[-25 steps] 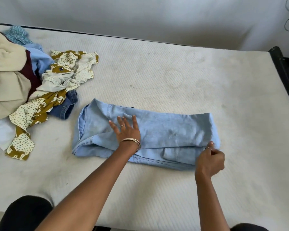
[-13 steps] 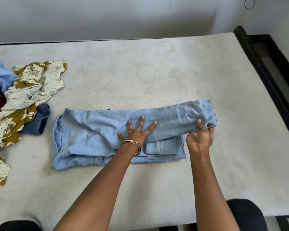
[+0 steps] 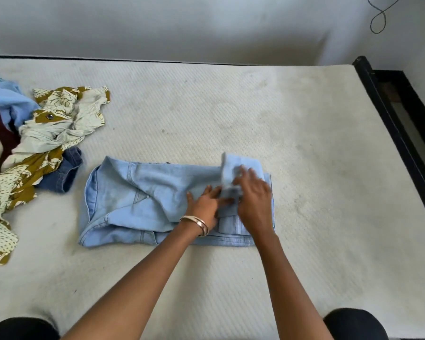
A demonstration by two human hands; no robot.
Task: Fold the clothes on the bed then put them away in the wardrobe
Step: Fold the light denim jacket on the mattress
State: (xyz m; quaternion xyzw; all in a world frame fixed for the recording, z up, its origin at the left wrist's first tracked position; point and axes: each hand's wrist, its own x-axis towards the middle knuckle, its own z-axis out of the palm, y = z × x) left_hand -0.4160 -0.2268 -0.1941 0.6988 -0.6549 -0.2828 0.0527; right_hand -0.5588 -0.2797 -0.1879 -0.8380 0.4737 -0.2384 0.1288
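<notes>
A pair of light blue jeans (image 3: 138, 200) lies partly folded on the white mattress (image 3: 231, 123), its long side running left to right. My left hand (image 3: 205, 204) presses flat on the middle of the denim, a bangle on its wrist. My right hand (image 3: 254, 200) grips the right end of the jeans, which stands lifted and curled over toward the left, blurred by motion. At the left edge of the bed sits a heap of unfolded clothes (image 3: 47, 133): a mustard and cream print, dark denim, a blue piece, maroon and beige.
A black bed frame (image 3: 393, 133) runs along the right side of the mattress. A grey wall (image 3: 182, 25) stands behind the bed, with a thin cord (image 3: 378, 18) hanging at the top right. My dark-clad knees (image 3: 353, 325) touch the near edge.
My right hand has carried the right end of the jeans up and leftward over the rest. My left hand stayed pressed on the middle. The view has shifted.
</notes>
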